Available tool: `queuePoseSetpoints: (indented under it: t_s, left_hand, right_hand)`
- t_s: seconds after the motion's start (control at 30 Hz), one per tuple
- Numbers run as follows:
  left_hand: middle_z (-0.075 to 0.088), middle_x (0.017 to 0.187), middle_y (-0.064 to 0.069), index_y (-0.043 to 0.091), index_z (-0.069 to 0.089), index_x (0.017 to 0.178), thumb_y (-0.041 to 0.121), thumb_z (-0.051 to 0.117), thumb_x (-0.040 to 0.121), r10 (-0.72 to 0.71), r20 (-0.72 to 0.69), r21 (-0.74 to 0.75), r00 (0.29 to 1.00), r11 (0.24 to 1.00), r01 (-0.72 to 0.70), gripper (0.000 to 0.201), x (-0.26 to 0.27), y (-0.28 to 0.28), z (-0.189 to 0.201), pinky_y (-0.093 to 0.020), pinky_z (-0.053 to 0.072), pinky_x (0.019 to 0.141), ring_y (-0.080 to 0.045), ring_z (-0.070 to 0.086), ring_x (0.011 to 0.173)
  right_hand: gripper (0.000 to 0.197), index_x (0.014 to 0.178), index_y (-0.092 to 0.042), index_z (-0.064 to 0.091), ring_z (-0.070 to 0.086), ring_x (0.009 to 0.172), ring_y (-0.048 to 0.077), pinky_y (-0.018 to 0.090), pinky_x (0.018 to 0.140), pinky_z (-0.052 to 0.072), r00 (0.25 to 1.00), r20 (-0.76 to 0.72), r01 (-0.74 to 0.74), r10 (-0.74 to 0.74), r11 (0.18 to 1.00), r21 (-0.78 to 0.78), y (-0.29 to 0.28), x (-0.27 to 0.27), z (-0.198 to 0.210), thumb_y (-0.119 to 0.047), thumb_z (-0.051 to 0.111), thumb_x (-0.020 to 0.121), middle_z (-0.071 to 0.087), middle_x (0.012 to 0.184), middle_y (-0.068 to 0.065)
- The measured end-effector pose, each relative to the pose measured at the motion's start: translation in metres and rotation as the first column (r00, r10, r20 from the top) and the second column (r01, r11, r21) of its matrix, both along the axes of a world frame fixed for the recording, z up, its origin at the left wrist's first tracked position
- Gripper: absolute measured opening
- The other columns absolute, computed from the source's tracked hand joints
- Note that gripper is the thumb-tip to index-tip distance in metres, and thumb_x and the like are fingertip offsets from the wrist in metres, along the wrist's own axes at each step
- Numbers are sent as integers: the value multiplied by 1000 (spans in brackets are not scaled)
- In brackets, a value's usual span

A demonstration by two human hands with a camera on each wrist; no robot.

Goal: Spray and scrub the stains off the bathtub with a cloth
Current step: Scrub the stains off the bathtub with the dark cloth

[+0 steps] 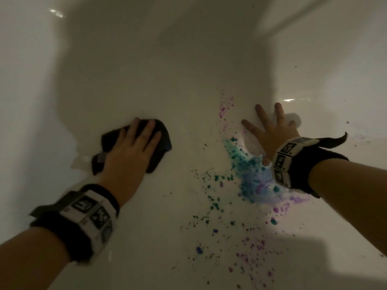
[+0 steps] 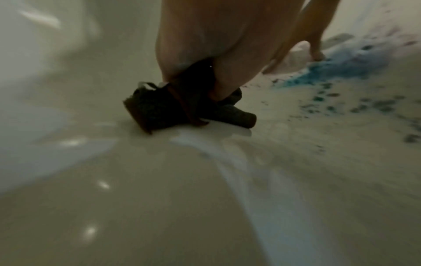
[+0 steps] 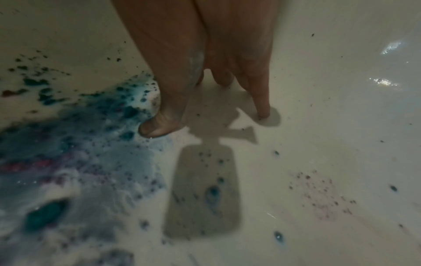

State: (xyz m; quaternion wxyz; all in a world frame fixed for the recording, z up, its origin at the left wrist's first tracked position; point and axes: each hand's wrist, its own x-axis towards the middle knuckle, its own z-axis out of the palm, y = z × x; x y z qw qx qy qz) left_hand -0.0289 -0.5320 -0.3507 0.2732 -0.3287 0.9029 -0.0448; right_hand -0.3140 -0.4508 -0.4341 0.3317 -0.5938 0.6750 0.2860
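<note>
Interior of a white bathtub (image 1: 188,59) during scrubbing. The left hand (image 1: 129,147) lies flat, fingers straight and close together, pressing a dark crumpled cloth (image 1: 161,141) onto the tub floor; the cloth shows beyond the fingertips and on both sides of the palm, and the left wrist view shows it bunched under the hand. The right hand (image 1: 270,132) is spread wide, fingers splayed and planted on the floor as a brace, holding nothing; its thumb rests at the edge of the stains (image 1: 251,176). The stains, a wet teal, blue and purple pool ringed by scattered specks, lie between the two hands, just beside the right thumb and well apart from the cloth. Progress, as judged: the pool looks wetted and smeared, suggesting spraying is done, while the floor round the left hand appears clean. Nearly all the coloured patch and its specks, on the near side of both hands, remain to be wiped. No spray bottle is visible
</note>
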Motion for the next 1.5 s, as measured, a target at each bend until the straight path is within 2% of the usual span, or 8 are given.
queuePoseSetpoints:
  t_s: [0.1, 0.27, 0.53, 0.7, 0.87, 1.03, 1.23, 1.5]
  left_hand:
    - [50, 132, -26, -4, 60, 120, 1, 48, 78, -23, 48, 101, 999, 995, 19, 44, -18, 37, -24, -61, 46, 86, -52, 50, 114]
    - [-19, 155, -6, 17, -10, 148, 8, 36, 97, 353, 220, 275, 909, 872, -405, 69, -43, 103, -48, -34, 26, 112, -30, -6, 144]
    - [23, 152, -13, 6, 34, 142, -13, 50, 84, 451, -403, 60, 796, 881, -469, 63, 15, 83, 33, -47, 28, 110, -36, 18, 141]
    - [32, 147, -22, 2, 41, 138, -16, 65, 71, 350, -118, -15, 929, 935, -354, 73, 41, 96, 18, -59, 37, 98, -47, 30, 132]
    - [-8, 157, -9, 14, 3, 150, 10, 35, 98, 396, 194, 153, 898, 892, -426, 61, -10, 133, -32, -41, 15, 117, -32, -2, 144]
    - [-8, 157, -7, 16, -1, 150, 9, 40, 96, 533, 163, 310, 830, 771, -556, 68, -33, 164, -53, -34, 33, 107, -28, 6, 144]
    - [9, 157, 0, 18, 24, 147, -2, 40, 92, 653, -244, 283, 717, 755, -592, 60, -2, 125, 10, -34, 11, 118, -22, 8, 145]
    - [28, 149, -22, -1, 38, 139, -6, 58, 83, 154, 11, 181, 988, 971, -153, 60, 27, 109, 4, -51, 27, 110, -43, 27, 136]
  right_hand:
    - [107, 142, -39, -20, -21, 136, 45, 62, 109, 20, 1000, 0, -2, 2, 1000, -4, 1, 1, 1, -46, 66, 78, -34, 149, 5]
    - [108, 141, -42, -20, -22, 138, 40, 61, 108, 20, 1000, -4, 24, -24, 1000, -13, 2, 0, 1, -48, 67, 77, -34, 149, 0]
    - [108, 143, -40, -16, -16, 142, 24, 61, 110, 13, 978, 47, 207, -202, 963, -174, 92, -6, 1, -65, 61, 71, -29, 151, -2]
    - [101, 144, -41, -12, -16, 142, 29, 64, 108, 14, 955, -2, 295, -297, 950, -97, 117, -12, -7, -65, 57, 74, -25, 153, -4]
    - [104, 146, -36, -9, -13, 142, 33, 64, 108, 14, 959, -17, 278, -281, 955, -103, 109, -7, -5, -62, 61, 73, -22, 154, 1]
    - [104, 146, -35, -8, -12, 142, 33, 65, 108, 12, 961, -45, 267, -274, 957, -109, 110, -7, -6, -63, 60, 73, -21, 154, 3]
    - [110, 144, -38, -14, -16, 142, 27, 65, 108, 7, 979, 63, 197, -192, 977, -87, 130, 21, 5, -67, 61, 68, -26, 153, 0]
    - [114, 143, -34, -22, -19, 140, 34, 64, 108, 11, 995, 0, 96, -96, 995, 2, 142, 28, -1, -65, 61, 71, -32, 150, 5]
